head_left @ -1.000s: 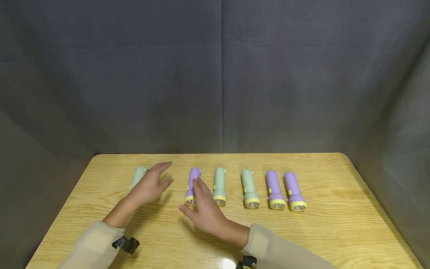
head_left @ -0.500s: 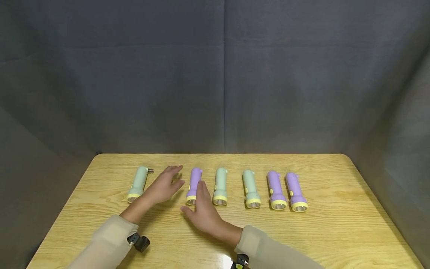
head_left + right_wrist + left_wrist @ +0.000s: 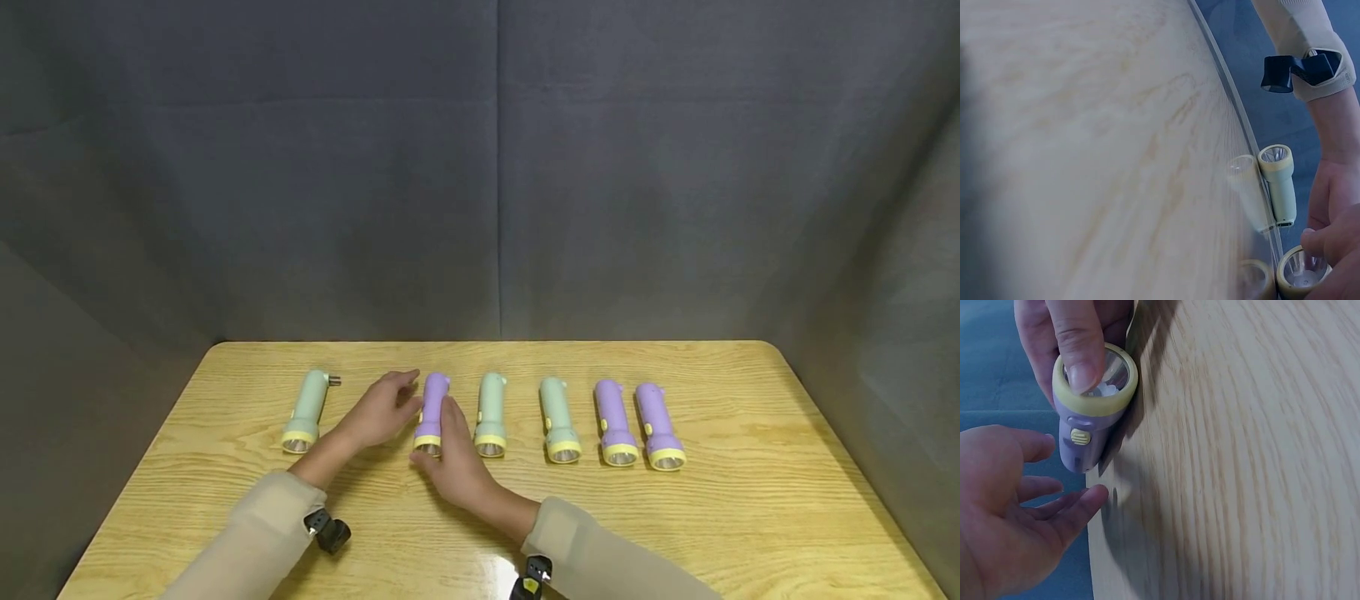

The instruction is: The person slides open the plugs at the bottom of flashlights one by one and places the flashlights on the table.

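A purple flashlight with a yellow rim lies between my two hands, lens toward me. My right hand is at its right side, fingers extended along the body. In the left wrist view, the right thumb lies across the lens; whether it touches cannot be told. My left hand is just left of the flashlight, fingers loosely bent and apart from it in the left wrist view. Farther left lies a green flashlight with metal plug prongs sticking out near its tail.
Right of my hands lie a green flashlight, another green flashlight, a purple flashlight and a further purple flashlight. All rest on the wooden table. A dark grey curtain hangs behind and at both sides.
My left hand has moved right, from over the leftmost green flashlight to beside the purple one, uncovering the green flashlight and its prongs. My right hand has shifted only slightly.
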The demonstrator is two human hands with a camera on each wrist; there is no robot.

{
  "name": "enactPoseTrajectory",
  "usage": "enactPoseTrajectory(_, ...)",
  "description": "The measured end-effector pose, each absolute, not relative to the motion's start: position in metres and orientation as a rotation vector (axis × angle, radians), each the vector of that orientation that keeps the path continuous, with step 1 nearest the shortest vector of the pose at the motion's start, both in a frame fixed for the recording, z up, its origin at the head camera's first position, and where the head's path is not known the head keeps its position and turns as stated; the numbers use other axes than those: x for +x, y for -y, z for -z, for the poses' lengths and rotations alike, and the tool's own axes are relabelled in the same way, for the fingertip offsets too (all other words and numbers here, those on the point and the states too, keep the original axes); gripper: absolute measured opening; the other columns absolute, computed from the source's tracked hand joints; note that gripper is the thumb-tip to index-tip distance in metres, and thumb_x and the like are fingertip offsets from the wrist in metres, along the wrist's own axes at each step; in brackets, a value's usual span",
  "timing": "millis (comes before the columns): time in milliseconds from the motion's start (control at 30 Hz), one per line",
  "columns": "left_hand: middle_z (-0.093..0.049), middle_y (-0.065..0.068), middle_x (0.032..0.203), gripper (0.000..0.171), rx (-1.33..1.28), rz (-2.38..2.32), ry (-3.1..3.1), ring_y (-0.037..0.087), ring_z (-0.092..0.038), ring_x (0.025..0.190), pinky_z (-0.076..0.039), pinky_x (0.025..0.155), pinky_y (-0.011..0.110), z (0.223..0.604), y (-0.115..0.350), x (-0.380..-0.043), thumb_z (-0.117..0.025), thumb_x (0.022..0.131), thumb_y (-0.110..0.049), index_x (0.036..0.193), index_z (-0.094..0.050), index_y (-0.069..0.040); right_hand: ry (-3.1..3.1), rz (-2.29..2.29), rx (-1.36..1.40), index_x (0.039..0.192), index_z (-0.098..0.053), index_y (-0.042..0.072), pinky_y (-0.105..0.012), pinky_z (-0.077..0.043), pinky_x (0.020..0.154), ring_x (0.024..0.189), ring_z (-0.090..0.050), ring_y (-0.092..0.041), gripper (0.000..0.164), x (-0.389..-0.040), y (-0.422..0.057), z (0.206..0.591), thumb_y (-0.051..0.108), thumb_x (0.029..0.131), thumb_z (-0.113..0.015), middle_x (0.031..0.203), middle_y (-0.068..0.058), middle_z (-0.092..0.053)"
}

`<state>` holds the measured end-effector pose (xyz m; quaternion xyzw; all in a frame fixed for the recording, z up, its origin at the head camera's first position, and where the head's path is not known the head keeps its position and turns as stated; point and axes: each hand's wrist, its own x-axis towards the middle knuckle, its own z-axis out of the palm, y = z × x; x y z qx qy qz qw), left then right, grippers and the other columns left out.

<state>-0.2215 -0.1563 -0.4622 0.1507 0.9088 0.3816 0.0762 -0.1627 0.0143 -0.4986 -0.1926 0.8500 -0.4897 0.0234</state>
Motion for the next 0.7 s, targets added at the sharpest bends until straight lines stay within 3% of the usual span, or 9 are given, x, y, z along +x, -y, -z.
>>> enactPoseTrajectory(233, -0.053, 0.030, 0.141, 0.053, 0.347, -1.227, -2.663, 0.041, -0.057, 0.126, -0.050, 0.103, 0.050, 0.467, 0.154, -0.224, -0.057, 0.105, -0.013, 0.148, -0.041, 0.011, -2.615, 1.529, -0.586, 0.153, -0.011, -0.019, -0.053, -0.027, 0.119, 0.149, -0.020, -0.046, 0.084, -0.165, -0.012, 0.501, 0.009, 0.098, -0.068, 0.160, -0.038, -0.013)
enactPoseTrajectory(700, -0.054, 0.030, 0.138, 0.051, 0.231, -1.436, -2.532, 0.040, -0.058, 0.124, -0.056, 0.096, 0.040, 0.476, 0.153, -0.231, -0.055, 0.105, -0.009, 0.147, -0.039, 0.014, -2.567, 1.640, -0.547, 0.154, -0.013, -0.018, -0.049, -0.025, 0.121, 0.151, -0.018, -0.042, 0.079, -0.171, -0.004, 0.506, 0.006, 0.099, -0.065, 0.162, -0.036, -0.013)
